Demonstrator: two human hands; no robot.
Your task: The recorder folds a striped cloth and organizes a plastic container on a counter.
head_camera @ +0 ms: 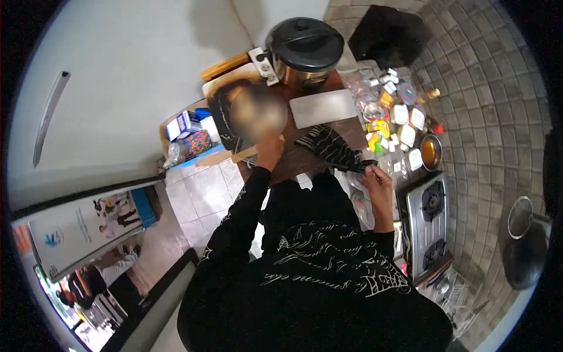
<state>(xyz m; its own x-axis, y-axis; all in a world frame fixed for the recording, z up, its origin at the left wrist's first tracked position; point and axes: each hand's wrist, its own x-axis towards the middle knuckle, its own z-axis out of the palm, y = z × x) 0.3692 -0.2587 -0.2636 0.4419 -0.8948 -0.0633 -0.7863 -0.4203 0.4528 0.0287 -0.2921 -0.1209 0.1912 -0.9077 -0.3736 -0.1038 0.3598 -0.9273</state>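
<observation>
My right hand [379,178] pinches one end of a black cloth with white lines [334,145]; the rest of it lies across the dark brown wooden table [303,165]. My left hand [269,152] reaches over the table's left part, at the near edge of a round, blurred area [258,112]. What that round thing is, and whether my fingers grip anything there, is hidden by the blur. Beneath it sits a flat black appliance [223,123] with brown stains at its back. A pale rectangular board or lid [324,108] rests just behind the cloth.
At the back stands a large pot-shaped cooker with a black lid [305,46], beside a white power strip [264,66]. Jars and packets [399,114] crowd the right side, near a pan of orange liquid [431,152] and a gas stove [425,229]. A box of goods [189,132] stands left.
</observation>
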